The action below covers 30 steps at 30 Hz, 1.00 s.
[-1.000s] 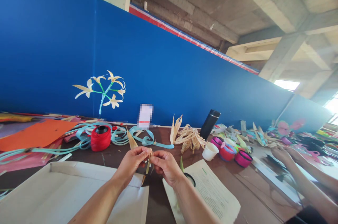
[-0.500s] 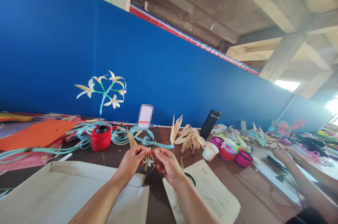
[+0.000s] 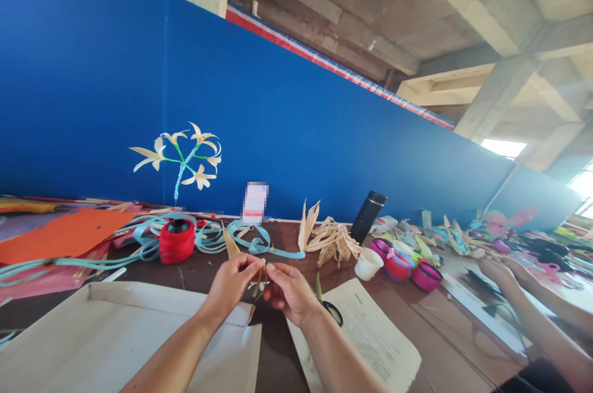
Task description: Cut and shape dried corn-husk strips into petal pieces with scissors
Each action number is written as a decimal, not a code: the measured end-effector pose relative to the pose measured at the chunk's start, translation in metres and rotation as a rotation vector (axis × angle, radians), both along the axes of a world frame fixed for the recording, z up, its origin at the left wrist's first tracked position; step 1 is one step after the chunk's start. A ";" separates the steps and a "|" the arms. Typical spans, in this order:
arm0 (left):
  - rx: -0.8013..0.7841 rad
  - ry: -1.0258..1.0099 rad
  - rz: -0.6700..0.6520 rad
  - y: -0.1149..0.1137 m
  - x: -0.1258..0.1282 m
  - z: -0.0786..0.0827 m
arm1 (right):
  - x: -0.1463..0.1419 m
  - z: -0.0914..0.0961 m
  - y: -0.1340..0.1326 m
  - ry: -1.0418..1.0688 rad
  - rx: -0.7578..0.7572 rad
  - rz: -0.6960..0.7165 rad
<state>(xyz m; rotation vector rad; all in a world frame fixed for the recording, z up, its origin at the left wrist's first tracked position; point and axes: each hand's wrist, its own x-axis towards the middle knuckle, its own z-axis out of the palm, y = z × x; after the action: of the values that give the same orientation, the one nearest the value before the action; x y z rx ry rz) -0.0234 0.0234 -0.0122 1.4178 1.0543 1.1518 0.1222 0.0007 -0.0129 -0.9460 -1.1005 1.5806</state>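
Above the brown table, my left hand (image 3: 234,285) and my right hand (image 3: 291,294) meet close together, thumbs and fingertips pinched. Thin straw-coloured strips, looking like dried corn husk (image 3: 262,282), hang down between the fingertips. My left hand is shut on them; the fingertips of my right hand are pressed together at their edge, partly hidden. A pointed husk piece (image 3: 230,243) rises just behind my left hand. Beyond my right hand lies a bunch of dry corn husks (image 3: 336,243). A black scissors handle (image 3: 334,312) shows beside my right wrist, on a printed sheet (image 3: 370,331).
A white cardboard piece (image 3: 152,331) lies at left. Behind are a red ribbon roll (image 3: 176,243), light blue ribbon (image 3: 282,253), an orange sheet (image 3: 65,233) and a husk flower spray (image 3: 183,164). A white cup (image 3: 369,264) and black flask (image 3: 368,218) stand right. A co-worker's hands (image 3: 500,272) are farther right.
My right hand has moved slightly left, nearer my left hand, and its fingers have closed in. More of the scissors handle shows. My left hand stays nearly still.
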 end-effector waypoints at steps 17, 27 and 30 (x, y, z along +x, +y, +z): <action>0.111 0.110 0.051 0.002 -0.002 -0.001 | 0.001 -0.002 0.002 -0.008 -0.037 0.022; -0.180 -0.248 -0.089 0.002 -0.004 -0.006 | 0.004 0.000 0.001 0.125 -0.078 0.055; -0.228 -0.328 -0.126 0.001 -0.006 -0.005 | 0.004 0.002 0.000 0.151 -0.081 0.066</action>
<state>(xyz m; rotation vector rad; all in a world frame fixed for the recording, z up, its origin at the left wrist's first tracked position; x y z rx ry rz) -0.0291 0.0240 -0.0169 1.0586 0.8224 1.0899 0.1264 0.0004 -0.0112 -0.8355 -0.9783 1.7320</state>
